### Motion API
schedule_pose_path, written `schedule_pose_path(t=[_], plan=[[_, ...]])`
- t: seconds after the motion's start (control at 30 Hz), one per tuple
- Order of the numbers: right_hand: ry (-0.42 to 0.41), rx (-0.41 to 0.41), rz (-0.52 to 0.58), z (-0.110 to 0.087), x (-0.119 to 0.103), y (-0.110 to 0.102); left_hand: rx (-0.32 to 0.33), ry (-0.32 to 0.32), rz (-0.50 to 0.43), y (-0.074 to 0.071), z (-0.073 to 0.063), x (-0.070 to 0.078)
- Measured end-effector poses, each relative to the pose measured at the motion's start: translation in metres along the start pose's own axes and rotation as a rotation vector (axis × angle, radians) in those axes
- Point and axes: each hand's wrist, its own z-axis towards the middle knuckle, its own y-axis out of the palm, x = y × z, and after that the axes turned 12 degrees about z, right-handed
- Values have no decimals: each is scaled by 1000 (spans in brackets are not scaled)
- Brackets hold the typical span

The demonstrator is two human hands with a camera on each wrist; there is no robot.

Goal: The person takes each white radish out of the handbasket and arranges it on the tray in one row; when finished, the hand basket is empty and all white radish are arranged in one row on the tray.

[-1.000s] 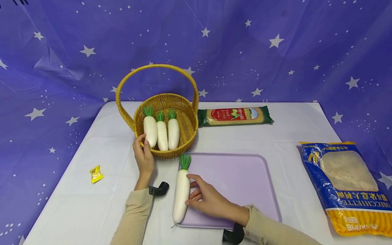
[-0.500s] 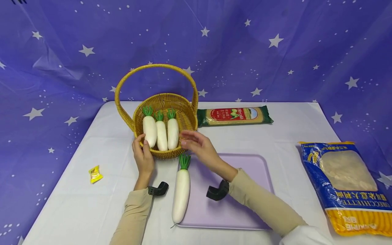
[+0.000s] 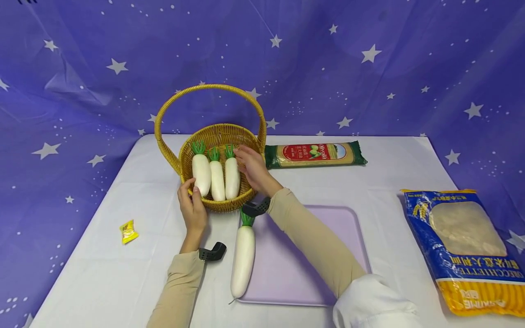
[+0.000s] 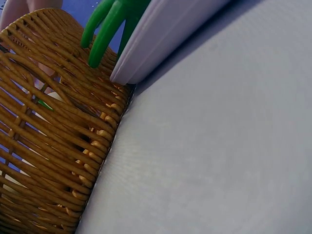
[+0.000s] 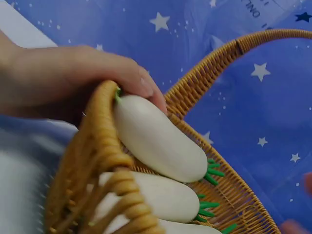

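Observation:
A wicker basket (image 3: 256,193) with a tall handle holds three white radishes with green tops: a left one (image 3: 201,175), a middle one (image 3: 217,182) and a right one (image 3: 232,180). My left hand (image 3: 193,212) grips the basket's front-left rim, fingers over the edge beside the left radish; the right wrist view shows this grip close up. Inside the basket's right side, my right hand (image 3: 253,169) has its fingertips by the top of the right radish. A fourth white radish (image 3: 244,262) lies along the left edge of a lilac tray (image 3: 328,218).
A green-ended spaghetti pack (image 3: 316,155) lies right of the basket. On the far right is a blue and yellow pasta bag (image 3: 467,250), and a small yellow wrapped candy (image 3: 129,232) sits at left. A starry purple cloth (image 3: 311,68) hangs behind the white table (image 3: 156,200).
My right hand has left the radish on the tray and moved up and left into the basket, beside the right radish. My left hand stays on the rim.

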Motion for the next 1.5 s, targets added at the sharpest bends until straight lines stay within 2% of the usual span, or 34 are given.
schedule_pose_path(t=[0.1,0.2,0.33,0.43,0.57,0.73,0.87,1.13,1.33,1.5], plan=[[137,43,-258,4,0,5,3,-6,10,4,2,-15],[262,73,-463,4,-2,8,-3,-8,19,5,2,-20],[378,79,-636,4,-2,12,-21,-6,12,4,2,-21],[432,36,-692,5,-2,14,-23,-5,17,4,2,-20],[456,14,-688,5,-1,15,-19,-4,20,3,2,-20],[386,-6,-724,5,2,14,-13,-3,26,4,2,-20],[357,-25,-669,6,4,13,-5,5,27,4,2,-22],[286,-169,-635,9,4,7,-8,-3,18,3,2,-20],[343,-238,-485,8,0,3,2,3,8,4,2,-20],[314,-283,-338,6,-1,-1,4,1,10,4,2,-19]])
